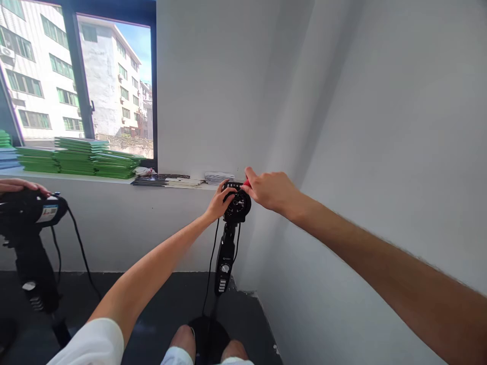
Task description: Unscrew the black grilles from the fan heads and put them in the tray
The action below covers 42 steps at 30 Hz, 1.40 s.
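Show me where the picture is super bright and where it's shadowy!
In the head view, the buildings outside the window glare brightest; in that same view, soft dark bands slant down the wall, and the black device at the left hand is dark, its tiny details hard to see.

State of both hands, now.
Left hand: fingers curved over the round black head; grip cannot be told.
Right hand: closed, holding a red object, mostly hidden.
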Tool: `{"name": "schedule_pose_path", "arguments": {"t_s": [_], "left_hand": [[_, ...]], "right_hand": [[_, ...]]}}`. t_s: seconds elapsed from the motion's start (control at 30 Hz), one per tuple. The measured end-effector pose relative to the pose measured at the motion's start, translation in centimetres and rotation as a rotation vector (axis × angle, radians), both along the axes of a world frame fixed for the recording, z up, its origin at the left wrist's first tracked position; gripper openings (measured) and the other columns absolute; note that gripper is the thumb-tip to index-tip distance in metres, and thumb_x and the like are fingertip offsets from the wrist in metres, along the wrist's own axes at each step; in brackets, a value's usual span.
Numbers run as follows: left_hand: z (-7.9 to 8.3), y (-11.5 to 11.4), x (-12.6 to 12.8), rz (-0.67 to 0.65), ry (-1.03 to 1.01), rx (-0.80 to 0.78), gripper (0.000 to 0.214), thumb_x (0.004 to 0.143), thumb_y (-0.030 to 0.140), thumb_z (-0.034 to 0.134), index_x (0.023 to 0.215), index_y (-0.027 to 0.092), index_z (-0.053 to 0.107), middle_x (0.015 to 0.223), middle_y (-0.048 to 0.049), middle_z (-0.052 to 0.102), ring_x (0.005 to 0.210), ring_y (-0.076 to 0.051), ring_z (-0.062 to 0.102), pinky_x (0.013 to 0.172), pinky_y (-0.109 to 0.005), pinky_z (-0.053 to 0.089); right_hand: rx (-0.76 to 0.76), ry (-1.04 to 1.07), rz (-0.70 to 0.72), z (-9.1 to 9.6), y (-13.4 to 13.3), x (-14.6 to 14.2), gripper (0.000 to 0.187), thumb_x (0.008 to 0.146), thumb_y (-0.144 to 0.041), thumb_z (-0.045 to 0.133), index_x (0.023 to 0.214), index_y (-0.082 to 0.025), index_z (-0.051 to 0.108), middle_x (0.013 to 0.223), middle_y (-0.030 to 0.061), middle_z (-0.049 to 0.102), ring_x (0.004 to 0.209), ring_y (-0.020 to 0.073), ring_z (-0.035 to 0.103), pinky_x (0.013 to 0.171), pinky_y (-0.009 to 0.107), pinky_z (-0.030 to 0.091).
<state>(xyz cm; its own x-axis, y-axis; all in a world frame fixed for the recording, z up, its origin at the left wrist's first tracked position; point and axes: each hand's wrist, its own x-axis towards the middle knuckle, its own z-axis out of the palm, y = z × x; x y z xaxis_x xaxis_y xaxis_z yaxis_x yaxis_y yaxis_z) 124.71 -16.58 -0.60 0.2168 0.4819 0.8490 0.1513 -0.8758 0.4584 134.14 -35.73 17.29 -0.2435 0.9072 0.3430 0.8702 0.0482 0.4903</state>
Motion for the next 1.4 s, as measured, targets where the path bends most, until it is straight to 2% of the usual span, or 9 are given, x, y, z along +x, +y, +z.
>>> {"name": "schedule_pose_path", "arguments": {"t_s": [0.33, 0.47, 0.6, 0.73, 0.87, 0.97, 1.1, 1.23, 1.4], "left_hand": [[0.20, -0.40, 0.05, -0.012, -0.008, -0.005, 0.021, 0.101, 0.023, 0.050, 0.115, 0.023, 0.065, 0.160, -0.0107, 0.037, 0.146, -0.025, 0.045, 0.123, -0.048, 0.038], [0.18, -0.45, 0.05, 0.003, -0.013, 0.014, 0.025, 0.102, 0.025, 0.050, 0.124, 0.026, 0.061, 0.160, -0.0099, 0.039, 0.148, -0.024, 0.042, 0.123, -0.047, 0.039], [0.21, -0.39, 0.22, -0.003, -0.022, 0.007, 0.021, 0.102, 0.024, 0.050, 0.116, 0.025, 0.065, 0.160, -0.0093, 0.038, 0.146, -0.024, 0.046, 0.122, -0.047, 0.040], [0.17, -0.33, 0.29, -0.019, -0.030, -0.001, 0.023, 0.101, 0.024, 0.050, 0.116, 0.024, 0.068, 0.160, -0.0095, 0.037, 0.141, -0.025, 0.051, 0.122, -0.046, 0.041], [0.18, -0.37, 0.18, 0.001, -0.028, -0.006, 0.024, 0.102, 0.026, 0.050, 0.121, 0.025, 0.065, 0.160, -0.0097, 0.038, 0.143, -0.025, 0.048, 0.121, -0.046, 0.041], [0.27, -0.44, 0.15, 0.019, -0.022, -0.005, 0.020, 0.102, 0.027, 0.051, 0.117, 0.025, 0.065, 0.158, -0.0091, 0.040, 0.144, -0.024, 0.047, 0.121, -0.045, 0.041], [0.40, -0.45, 0.33, 0.017, -0.030, -0.021, 0.020, 0.102, 0.027, 0.050, 0.113, 0.025, 0.067, 0.159, -0.0075, 0.039, 0.142, -0.024, 0.050, 0.120, -0.044, 0.042], [0.43, -0.32, 0.37, -0.006, -0.039, -0.025, 0.022, 0.102, 0.027, 0.050, 0.116, 0.026, 0.068, 0.159, -0.0078, 0.038, 0.138, -0.023, 0.053, 0.119, -0.043, 0.044], [0.49, -0.23, 0.08, -0.013, -0.043, -0.021, 0.023, 0.101, 0.024, 0.050, 0.115, 0.024, 0.068, 0.159, -0.0092, 0.037, 0.139, -0.023, 0.052, 0.120, -0.043, 0.042]], "right_hand": [[0.051, 0.038, -0.016, -0.08, 0.10, 0.23, 0.041, 0.105, -0.044, 0.029, 0.120, -0.015, 0.055, 0.089, 0.0135, 0.076, 0.079, 0.0263, 0.071, 0.059, 0.032, 0.032], [0.004, 0.086, 0.020, 0.00, 0.00, 0.17, 0.033, 0.102, -0.038, 0.040, 0.127, -0.018, 0.051, 0.098, 0.0097, 0.077, 0.082, 0.0229, 0.071, 0.061, 0.030, 0.036], [0.070, 0.041, -0.047, 0.00, -0.07, 0.14, 0.046, 0.106, -0.044, 0.026, 0.112, -0.015, 0.061, 0.087, 0.0169, 0.075, 0.083, 0.0291, 0.072, 0.063, 0.033, 0.035], [0.021, 0.028, -0.023, -0.09, 0.06, 0.28, 0.035, 0.102, -0.040, 0.042, 0.124, -0.017, 0.057, 0.089, 0.0109, 0.076, 0.079, 0.0244, 0.071, 0.061, 0.030, 0.033], [0.056, 0.029, -0.053, -0.23, 0.28, 0.57, 0.046, 0.106, -0.047, 0.030, 0.110, -0.015, 0.063, 0.086, 0.0148, 0.075, 0.082, 0.0276, 0.072, 0.061, 0.032, 0.033], [0.019, 0.045, -0.003, -0.38, 0.34, 0.72, 0.036, 0.103, -0.043, 0.042, 0.125, -0.018, 0.057, 0.093, 0.0098, 0.077, 0.081, 0.0238, 0.071, 0.059, 0.030, 0.033], [0.046, 0.041, -0.025, -0.59, 0.27, 0.73, 0.041, 0.105, -0.046, 0.034, 0.116, -0.016, 0.060, 0.085, 0.0124, 0.075, 0.078, 0.0256, 0.071, 0.059, 0.031, 0.032], [0.017, 0.069, 0.029, -0.73, 0.15, 0.79, 0.036, 0.102, -0.039, 0.042, 0.131, -0.020, 0.053, 0.094, 0.0084, 0.077, 0.077, 0.0218, 0.070, 0.059, 0.029, 0.032], [0.030, 0.092, -0.003, -0.75, 0.07, 1.01, 0.039, 0.105, -0.046, 0.035, 0.114, -0.018, 0.060, 0.088, 0.0116, 0.076, 0.078, 0.0247, 0.070, 0.061, 0.031, 0.032]]}}
